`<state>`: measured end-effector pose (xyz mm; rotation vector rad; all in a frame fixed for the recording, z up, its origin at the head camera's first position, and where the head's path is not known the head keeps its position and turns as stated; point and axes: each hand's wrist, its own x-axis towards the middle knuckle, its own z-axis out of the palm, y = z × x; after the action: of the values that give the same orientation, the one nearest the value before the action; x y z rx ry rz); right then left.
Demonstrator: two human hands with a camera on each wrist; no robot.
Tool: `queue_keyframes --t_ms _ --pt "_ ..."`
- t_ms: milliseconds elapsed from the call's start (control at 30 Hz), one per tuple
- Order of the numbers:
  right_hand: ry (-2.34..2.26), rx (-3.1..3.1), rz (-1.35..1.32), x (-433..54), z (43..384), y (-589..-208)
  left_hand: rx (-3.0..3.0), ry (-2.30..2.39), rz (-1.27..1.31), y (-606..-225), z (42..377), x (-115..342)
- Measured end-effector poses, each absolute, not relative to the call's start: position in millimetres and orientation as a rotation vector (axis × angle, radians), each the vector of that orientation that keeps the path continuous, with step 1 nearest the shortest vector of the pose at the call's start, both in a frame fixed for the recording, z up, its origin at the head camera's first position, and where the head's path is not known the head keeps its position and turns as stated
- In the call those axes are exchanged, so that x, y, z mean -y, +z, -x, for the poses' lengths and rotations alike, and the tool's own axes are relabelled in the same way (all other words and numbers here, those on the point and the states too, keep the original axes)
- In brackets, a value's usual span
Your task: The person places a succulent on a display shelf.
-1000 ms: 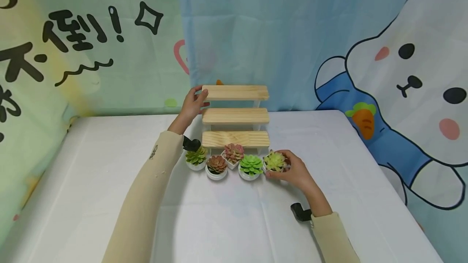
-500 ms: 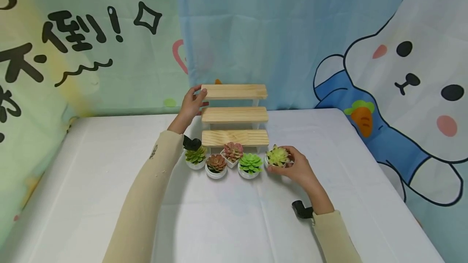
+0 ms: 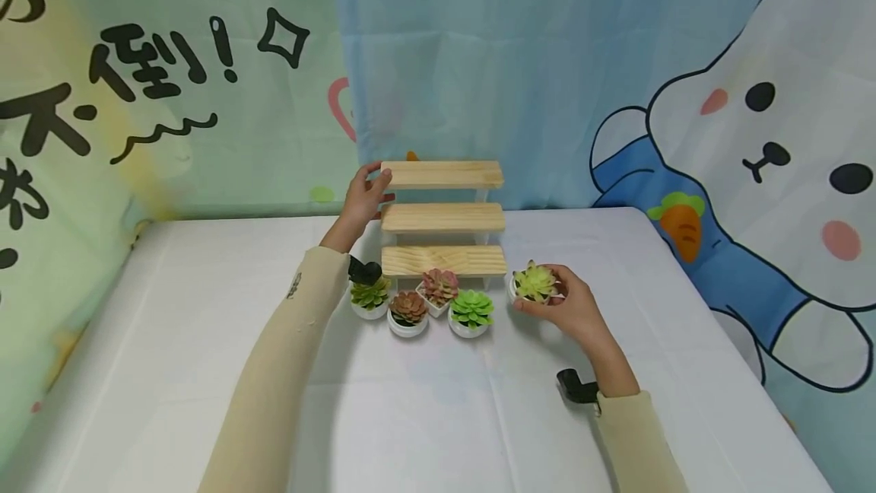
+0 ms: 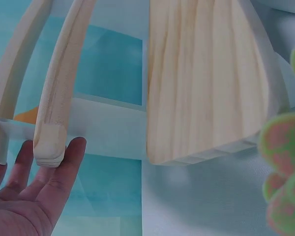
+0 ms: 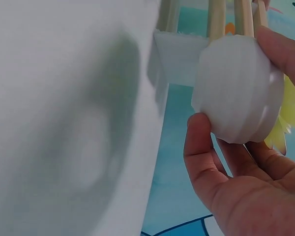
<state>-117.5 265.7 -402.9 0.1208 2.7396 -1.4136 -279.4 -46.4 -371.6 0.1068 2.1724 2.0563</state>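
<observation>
A three-tier wooden display stand stands at the back of the white table. My left hand holds its left end at the top board, thumb on the board's front; in the left wrist view the fingers lie around the board ends. With thumb and fingers, my right hand grips a yellow-green potted succulent by its white pot. This pot is off the table, its shadow apart from it, right of the stand's front. Before the stand sit a bright green succulent, a brown-red one and a pink one.
A dark green succulent stands at the row's left end, partly behind the left wrist's black camera mount. Printed cloth hangs behind the white table. Its back edge runs close behind the stand.
My right hand has moved the yellow-green succulent up and to the right, away from the bright green one. The left hand stays on the stand.
</observation>
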Motion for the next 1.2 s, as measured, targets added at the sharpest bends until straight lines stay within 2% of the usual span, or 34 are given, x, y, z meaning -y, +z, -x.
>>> queue_keyframes --t_ms 767,1200 --pt "-1.43 -2.784 0.051 -241.0 152.0 -361.3 -2.171 2.073 -0.067 -371.5 281.3 46.2" --pt "-1.46 -2.752 0.086 -225.1 173.9 -350.6 -2.189 2.06 -0.095 -374.8 282.5 46.1"
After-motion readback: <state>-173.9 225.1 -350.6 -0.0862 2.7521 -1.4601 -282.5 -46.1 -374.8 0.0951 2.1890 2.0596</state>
